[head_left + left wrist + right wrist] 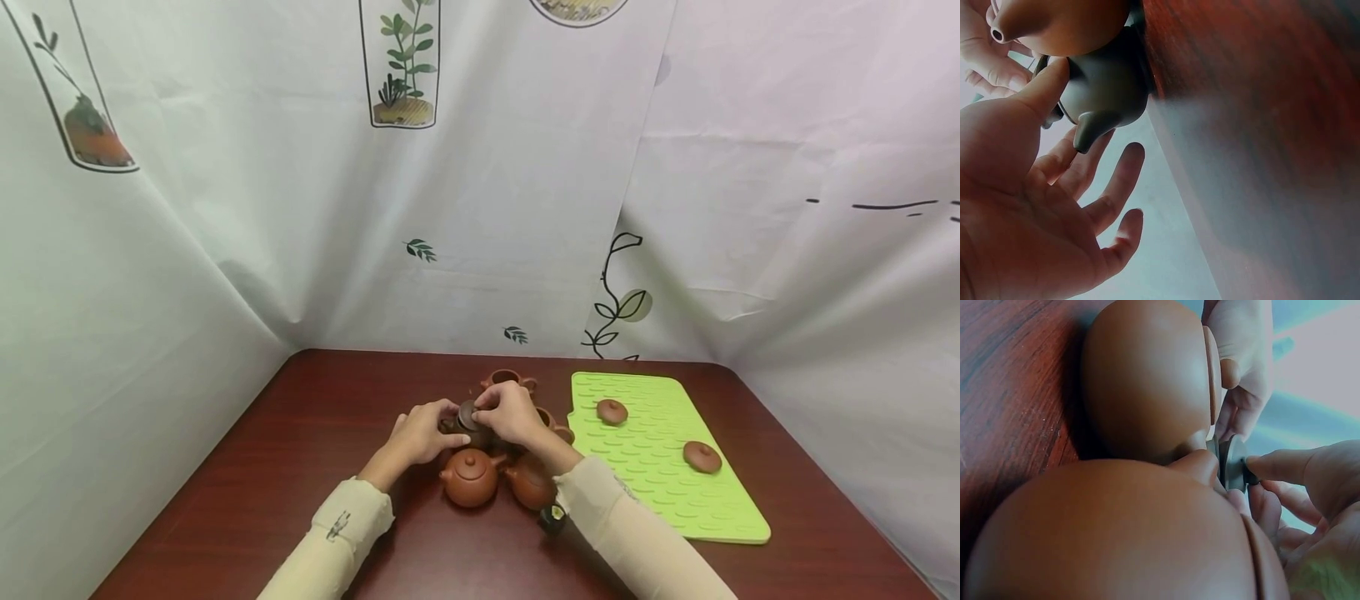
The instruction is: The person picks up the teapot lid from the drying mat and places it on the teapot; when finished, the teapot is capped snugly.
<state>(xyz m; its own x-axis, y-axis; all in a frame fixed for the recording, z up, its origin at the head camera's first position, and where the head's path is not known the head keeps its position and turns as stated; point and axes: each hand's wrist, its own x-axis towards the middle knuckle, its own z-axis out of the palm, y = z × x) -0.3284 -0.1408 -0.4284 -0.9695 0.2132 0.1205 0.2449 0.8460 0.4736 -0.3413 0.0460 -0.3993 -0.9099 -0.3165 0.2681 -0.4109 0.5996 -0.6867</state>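
Note:
A dark brown teapot [476, 433] stands among reddish-brown ones in the middle of the table. My left hand [422, 433] holds it from the spout side, thumb at its upper edge and fingers behind the spout [1090, 132]; the last two fingers stick out free. My right hand [516, 414] pinches the knob of the dark lid [1235, 464] between thumb and fingers, right at the pot's mouth. In front of the dark pot is a lidded reddish-brown teapot [470, 481]. Another reddish-brown teapot [529, 483] sits under my right forearm, partly hidden.
Behind my right hand are two lidless reddish-brown pots, one at the back [504, 377] and one to the right [561, 431]. A green mat [645, 475] on the right bears two reddish-brown lids, one farther back [612, 412] and one nearer [702, 457]. White printed cloth [510, 208] hangs behind the table.

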